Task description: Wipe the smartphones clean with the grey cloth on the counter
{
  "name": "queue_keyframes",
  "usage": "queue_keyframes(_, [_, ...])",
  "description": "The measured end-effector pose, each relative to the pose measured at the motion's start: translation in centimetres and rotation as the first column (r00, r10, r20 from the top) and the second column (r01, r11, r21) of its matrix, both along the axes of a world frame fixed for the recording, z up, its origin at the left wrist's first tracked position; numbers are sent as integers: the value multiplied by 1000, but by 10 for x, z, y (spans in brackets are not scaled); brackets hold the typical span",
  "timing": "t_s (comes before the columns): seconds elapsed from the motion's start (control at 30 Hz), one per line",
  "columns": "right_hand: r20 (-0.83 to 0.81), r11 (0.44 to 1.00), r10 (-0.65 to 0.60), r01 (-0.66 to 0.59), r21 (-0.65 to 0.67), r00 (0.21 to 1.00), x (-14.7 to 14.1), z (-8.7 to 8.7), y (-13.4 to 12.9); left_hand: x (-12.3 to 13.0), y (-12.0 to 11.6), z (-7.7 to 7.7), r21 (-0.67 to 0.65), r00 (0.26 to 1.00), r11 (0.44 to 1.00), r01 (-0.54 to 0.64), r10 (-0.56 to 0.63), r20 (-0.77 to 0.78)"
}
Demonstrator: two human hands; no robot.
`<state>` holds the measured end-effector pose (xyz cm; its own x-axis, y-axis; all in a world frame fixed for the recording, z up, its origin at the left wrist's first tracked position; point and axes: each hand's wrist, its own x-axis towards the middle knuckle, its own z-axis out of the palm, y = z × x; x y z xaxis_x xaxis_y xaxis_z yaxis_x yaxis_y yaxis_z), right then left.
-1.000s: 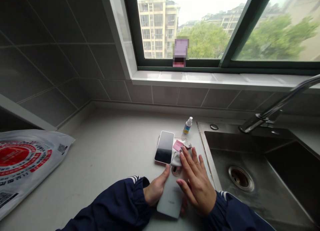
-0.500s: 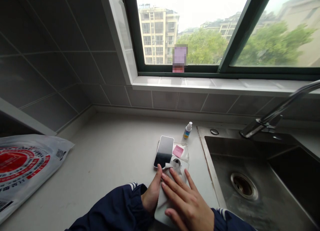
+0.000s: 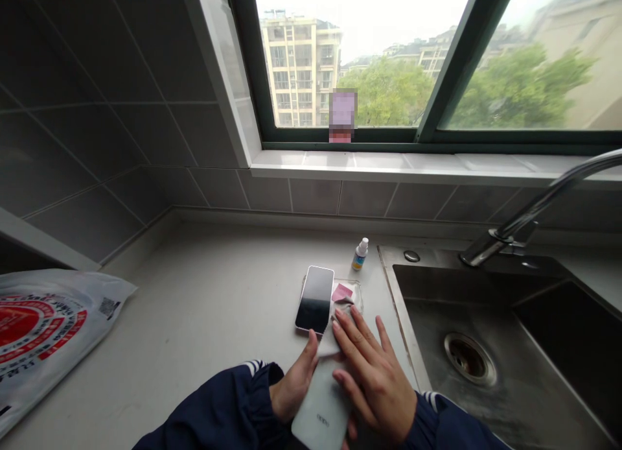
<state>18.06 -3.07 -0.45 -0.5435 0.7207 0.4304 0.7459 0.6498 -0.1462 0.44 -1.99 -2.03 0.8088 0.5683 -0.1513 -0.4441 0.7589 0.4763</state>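
Kitchen surface (image 3: 194, 288) beside the sink (image 3: 486, 366): my left grip (image 3: 294, 385) clenches a white OPPO phone (image 3: 321, 408), right grip (image 3: 372, 378) spread open above it; second phone (image 3: 315, 299) lies apart, unattended.

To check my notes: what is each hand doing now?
Left hand: closed, holding the white phone.
Right hand: open, fingers spread on the white cloth.

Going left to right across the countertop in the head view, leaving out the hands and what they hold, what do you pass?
White plastic bag with red print, phone lying with its dark screen up, small white-capped bottle, stainless steel sink.
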Motion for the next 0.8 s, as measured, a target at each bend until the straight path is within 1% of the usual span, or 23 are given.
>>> queue_keyframes(0.1, [1,1000,-14,14,-10,1000,-1,-2,-1,-3,0,2,-4,993,996,89,-89,-74])
queue_keyframes(0.17, [17,1000,9,-9,-18,1000,-2,-1,-3,-5,1,5,-14,994,995,94,-95,-61])
queue_keyframes(0.27, [57,997,77,-75,-33,995,-4,3,-5,-7,3,9,-7,999,1000,7,-8,-39])
queue_keyframes(0.37, [72,992,121,-118,-50,990,-4,5,-6,-7,5,13,1,999,999,-42,42,-32])
queue_keyframes(0.47, [62,991,125,-121,-54,990,-4,4,-6,-6,5,18,2,996,997,-74,74,-43])
queue_keyframes(0.57, [59,992,115,-111,-66,992,-3,2,-6,-5,5,21,15,988,991,-134,135,-75])
queue_keyframes(0.8, [64,991,111,-105,-87,992,-3,-3,-6,-6,4,21,13,960,976,-218,216,-179])
